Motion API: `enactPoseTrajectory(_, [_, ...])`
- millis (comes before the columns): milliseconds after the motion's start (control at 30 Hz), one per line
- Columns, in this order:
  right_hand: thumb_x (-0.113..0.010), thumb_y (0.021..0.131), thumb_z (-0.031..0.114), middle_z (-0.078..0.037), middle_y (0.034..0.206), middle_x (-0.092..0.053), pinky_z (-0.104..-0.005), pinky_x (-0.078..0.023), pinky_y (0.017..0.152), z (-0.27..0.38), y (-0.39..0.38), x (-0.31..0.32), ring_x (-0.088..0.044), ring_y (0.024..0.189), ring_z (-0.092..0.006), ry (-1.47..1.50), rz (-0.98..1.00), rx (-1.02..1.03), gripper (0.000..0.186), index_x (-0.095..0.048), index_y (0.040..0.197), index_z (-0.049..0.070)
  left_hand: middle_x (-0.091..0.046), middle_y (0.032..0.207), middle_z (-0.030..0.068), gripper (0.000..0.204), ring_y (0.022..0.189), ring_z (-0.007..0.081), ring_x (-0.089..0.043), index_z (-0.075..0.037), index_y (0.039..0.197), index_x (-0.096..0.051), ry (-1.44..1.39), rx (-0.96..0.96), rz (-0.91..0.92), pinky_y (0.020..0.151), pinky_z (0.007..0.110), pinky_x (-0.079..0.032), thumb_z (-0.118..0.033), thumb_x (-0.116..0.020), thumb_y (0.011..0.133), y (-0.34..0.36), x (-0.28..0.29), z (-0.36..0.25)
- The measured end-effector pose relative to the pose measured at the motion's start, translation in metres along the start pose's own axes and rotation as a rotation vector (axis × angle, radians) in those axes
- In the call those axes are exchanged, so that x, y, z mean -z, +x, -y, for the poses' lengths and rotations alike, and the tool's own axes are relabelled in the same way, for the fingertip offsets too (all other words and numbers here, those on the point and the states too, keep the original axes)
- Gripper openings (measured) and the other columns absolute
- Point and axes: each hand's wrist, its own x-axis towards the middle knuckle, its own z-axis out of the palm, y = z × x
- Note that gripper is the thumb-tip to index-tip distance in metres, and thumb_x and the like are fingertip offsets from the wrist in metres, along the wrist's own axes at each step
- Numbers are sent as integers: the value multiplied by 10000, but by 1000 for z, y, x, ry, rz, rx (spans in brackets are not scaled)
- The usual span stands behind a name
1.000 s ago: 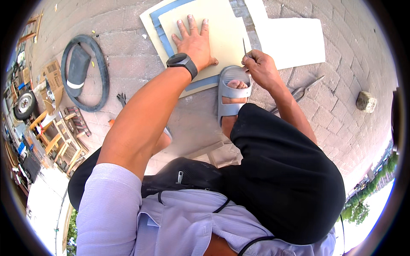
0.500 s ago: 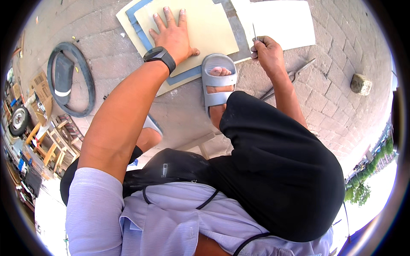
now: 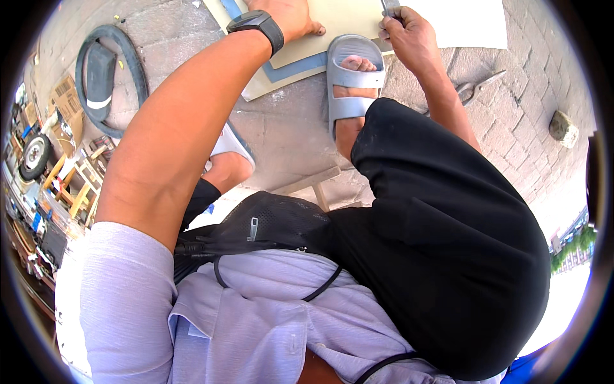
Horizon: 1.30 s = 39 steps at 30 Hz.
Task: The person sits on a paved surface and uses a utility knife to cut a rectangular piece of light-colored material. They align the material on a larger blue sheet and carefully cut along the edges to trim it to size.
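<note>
At the far left of the frame we see wooden frames (image 3: 70,185) and a small wheel (image 3: 33,153) at the paving's edge; in the upper left lies a black tyre (image 3: 102,77). At the top centre our left hand (image 3: 291,16), a black wristwatch (image 3: 256,25) on the wrist, presses flat and open on a pale cream sheet (image 3: 345,16), gripping nothing; the sheet rests on a blue board (image 3: 300,65) on the brick paving (image 3: 288,128). Just right, our grey sandal (image 3: 350,77) treads on the sheet's lower edge. Our right hand (image 3: 409,32) is closed round a thin dark tool (image 3: 390,6), its tip against the sheet; we cannot tell whether it is a blade or a pencil. We judge the marking or cutting under way, since the sheet looks whole; how much line is done lies beyond the top rim. Scissors (image 3: 473,89) lie at the right; a stone (image 3: 563,125) farther right.
</note>
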Motion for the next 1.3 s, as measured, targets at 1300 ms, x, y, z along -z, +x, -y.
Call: enactPoseTrajectory(1300, [-653,957,150,-151,1031,-761,-326,-554,864,-13,0,-10,-708,933,-188,151,-146,74,290,-720,1184,-17,-24,1584,493,1371,1532,546,-168,-109,1660,-141,-358,292,-200,1254,411,-258,-505,-959,633,-21,-57,16])
